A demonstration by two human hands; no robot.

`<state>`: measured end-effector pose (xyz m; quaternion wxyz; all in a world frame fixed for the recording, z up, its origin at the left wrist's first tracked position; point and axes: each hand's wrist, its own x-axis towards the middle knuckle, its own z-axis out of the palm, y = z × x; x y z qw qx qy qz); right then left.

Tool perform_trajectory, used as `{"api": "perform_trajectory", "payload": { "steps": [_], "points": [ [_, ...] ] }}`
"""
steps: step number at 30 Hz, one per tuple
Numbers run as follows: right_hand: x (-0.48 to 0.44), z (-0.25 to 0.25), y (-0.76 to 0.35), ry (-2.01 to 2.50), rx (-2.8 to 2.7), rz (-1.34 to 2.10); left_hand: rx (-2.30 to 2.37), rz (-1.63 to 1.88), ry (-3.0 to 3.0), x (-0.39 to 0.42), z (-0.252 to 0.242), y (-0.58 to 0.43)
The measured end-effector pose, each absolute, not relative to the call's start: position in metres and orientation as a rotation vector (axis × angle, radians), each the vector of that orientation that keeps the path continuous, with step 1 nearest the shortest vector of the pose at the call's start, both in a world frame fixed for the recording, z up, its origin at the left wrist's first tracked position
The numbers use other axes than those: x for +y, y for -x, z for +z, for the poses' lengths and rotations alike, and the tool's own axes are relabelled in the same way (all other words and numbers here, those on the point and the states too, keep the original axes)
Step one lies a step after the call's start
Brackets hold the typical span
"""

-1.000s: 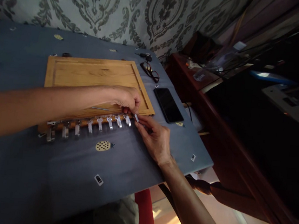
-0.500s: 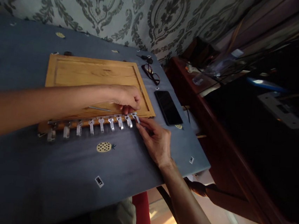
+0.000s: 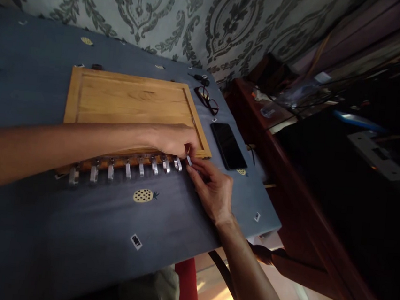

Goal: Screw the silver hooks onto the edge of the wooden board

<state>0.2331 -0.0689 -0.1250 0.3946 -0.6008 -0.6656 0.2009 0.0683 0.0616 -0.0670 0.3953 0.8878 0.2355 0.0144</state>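
A wooden framed panel (image 3: 134,97) lies flat on the blue tablecloth. Along its front edge sits a row of several shiny metal hooks (image 3: 154,166), their curved ends hanging over the cloth. My right hand (image 3: 213,189) pinches the rightmost metal hook (image 3: 189,160) between thumb and fingers at the panel's front right corner. Reaching across the panel from the left, my left hand (image 3: 181,139) has its fingers closed just above that same hook. Whatever those fingertips hold is too small to make out. My left forearm covers part of the panel and the tops of some hooks.
A black phone (image 3: 228,145), folded glasses (image 3: 206,99) and keys (image 3: 201,79) lie right of the panel. Beyond the table's right edge stands dark red furniture (image 3: 250,105) with a clear bottle (image 3: 299,91) on it. A patterned curtain (image 3: 145,12) hangs behind.
My left hand has moved right and down, closer to the rightmost hook and my right fingertips. A thin metal rod on the panel is now hidden behind my forearm. The view has shifted slightly.
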Motion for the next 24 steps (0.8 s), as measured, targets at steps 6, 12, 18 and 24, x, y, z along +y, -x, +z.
{"api": "perform_trajectory", "payload": {
  "steps": [6,12,18,24],
  "points": [
    [-0.07,-0.125,-0.233,1.522,-1.691,0.537,0.617,0.059,-2.281,0.066,-0.065,-0.068],
    [-0.069,-0.127,-0.234,1.524,-1.704,0.507,0.55,0.045,-2.231,0.07,-0.068,-0.067],
    [-0.07,-0.126,-0.234,1.514,-1.714,0.491,0.52,-0.038,-2.161,0.071,-0.068,-0.072],
    [-0.069,-0.127,-0.233,1.498,-1.702,0.536,0.665,-0.093,-2.28,0.071,-0.055,-0.07]
  ]
}}
